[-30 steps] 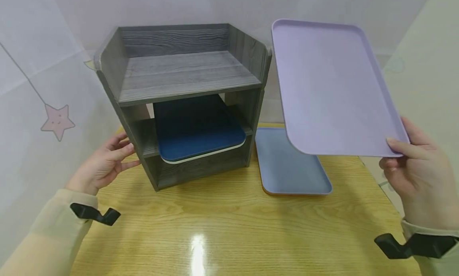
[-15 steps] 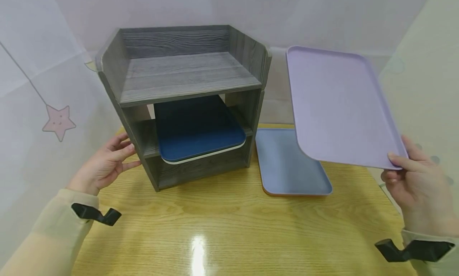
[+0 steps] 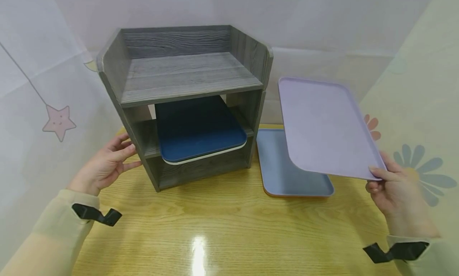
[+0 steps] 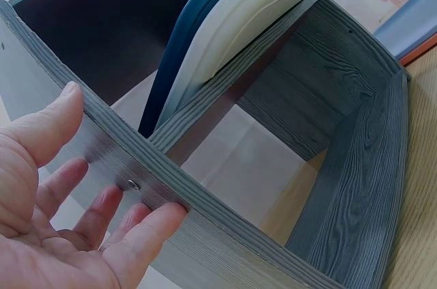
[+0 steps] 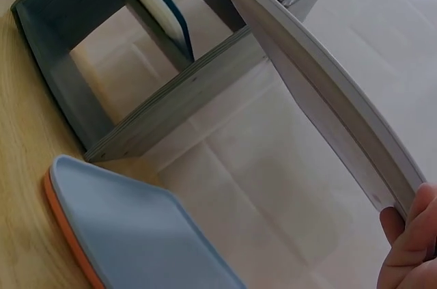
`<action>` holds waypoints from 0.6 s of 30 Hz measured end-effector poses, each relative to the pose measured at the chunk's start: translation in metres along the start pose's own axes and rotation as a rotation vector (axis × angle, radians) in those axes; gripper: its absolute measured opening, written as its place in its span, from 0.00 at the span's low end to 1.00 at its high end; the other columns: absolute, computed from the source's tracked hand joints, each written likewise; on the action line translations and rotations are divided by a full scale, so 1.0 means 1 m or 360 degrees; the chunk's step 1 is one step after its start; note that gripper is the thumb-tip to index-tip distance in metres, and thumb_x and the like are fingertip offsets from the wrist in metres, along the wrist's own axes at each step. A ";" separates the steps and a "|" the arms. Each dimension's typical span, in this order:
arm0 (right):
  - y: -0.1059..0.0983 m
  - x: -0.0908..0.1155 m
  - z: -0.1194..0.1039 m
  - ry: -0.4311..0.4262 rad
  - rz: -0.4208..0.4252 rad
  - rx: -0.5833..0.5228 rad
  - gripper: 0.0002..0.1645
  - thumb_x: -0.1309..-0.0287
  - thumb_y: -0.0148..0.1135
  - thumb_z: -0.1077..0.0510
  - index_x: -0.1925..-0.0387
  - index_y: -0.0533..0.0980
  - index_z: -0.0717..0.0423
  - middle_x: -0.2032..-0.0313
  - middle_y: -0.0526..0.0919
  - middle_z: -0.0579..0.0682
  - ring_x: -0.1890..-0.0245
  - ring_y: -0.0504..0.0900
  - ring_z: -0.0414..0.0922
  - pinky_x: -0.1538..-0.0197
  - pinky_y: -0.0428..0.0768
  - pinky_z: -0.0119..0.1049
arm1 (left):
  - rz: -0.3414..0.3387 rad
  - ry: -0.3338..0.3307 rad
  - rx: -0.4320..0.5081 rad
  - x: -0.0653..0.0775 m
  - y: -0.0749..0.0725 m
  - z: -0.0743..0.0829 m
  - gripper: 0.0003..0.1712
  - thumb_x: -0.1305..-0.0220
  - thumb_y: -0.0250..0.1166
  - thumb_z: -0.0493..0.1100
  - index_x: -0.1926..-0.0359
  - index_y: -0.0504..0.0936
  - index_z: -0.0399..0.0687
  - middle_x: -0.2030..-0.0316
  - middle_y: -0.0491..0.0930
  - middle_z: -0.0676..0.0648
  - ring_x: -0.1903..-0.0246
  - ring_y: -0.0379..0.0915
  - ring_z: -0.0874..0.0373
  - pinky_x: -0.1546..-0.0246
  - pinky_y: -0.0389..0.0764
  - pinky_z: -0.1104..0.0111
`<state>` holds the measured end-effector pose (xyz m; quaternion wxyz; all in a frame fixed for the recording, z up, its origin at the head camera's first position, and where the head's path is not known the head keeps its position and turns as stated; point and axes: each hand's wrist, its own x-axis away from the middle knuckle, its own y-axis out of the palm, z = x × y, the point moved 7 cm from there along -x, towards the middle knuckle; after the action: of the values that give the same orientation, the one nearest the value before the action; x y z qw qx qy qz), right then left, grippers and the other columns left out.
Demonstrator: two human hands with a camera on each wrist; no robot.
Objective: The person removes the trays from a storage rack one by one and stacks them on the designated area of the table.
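My right hand [image 3: 394, 192] pinches a lilac tray [image 3: 326, 128] by its near right corner, thumb on top and fingers below. The tray hangs in the air, partly covering a light blue tray [image 3: 279, 168] that lies on an orange tray [image 5: 67, 234]. At the grey wooden shelf [image 3: 190, 72], my left hand [image 3: 107, 164] has its fingertips against the outer left side, fingers loosely spread. A dark blue tray [image 3: 204, 132] is on the middle board with a cream tray [image 4: 252, 19] under it. Both jut out at the front.
A yellow wood-grain table [image 3: 201, 224] carries the shelf and the tray stack. A pale cloth [image 3: 315, 64] with printed flowers and a star hangs behind and at the sides. Black straps [image 3: 398, 251] go round both wrists.
My right hand has brought the lilac tray down, and lately leftward, closer over the light blue tray. The left hand stays at the shelf's side.
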<state>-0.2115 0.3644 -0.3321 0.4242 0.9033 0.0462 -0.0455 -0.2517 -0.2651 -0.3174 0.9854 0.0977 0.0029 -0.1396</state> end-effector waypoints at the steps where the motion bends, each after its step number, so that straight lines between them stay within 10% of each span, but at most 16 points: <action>1: -0.001 0.000 0.002 0.0002 0.0003 0.0017 0.34 0.33 0.36 0.78 0.38 0.73 0.49 0.56 0.82 0.58 0.83 0.76 0.47 0.82 0.72 0.32 | -0.0003 0.0003 0.0003 0.000 0.000 0.000 0.28 0.28 0.53 0.35 0.32 0.57 0.53 0.42 0.58 0.47 0.48 0.73 0.62 0.55 0.81 0.62; 18: -0.030 -0.002 0.030 0.0120 0.0228 0.0244 0.32 0.34 0.40 0.78 0.51 0.83 0.47 0.62 0.84 0.52 0.86 0.72 0.43 0.82 0.70 0.30 | 0.0000 0.0008 -0.0023 -0.001 -0.001 -0.001 0.27 0.28 0.53 0.35 0.32 0.58 0.54 0.42 0.58 0.47 0.48 0.73 0.62 0.55 0.81 0.63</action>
<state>-0.2188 0.3604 -0.3737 0.3539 0.9351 -0.0062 0.0155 -0.2526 -0.2659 -0.3186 0.9861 0.0908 0.0064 -0.1392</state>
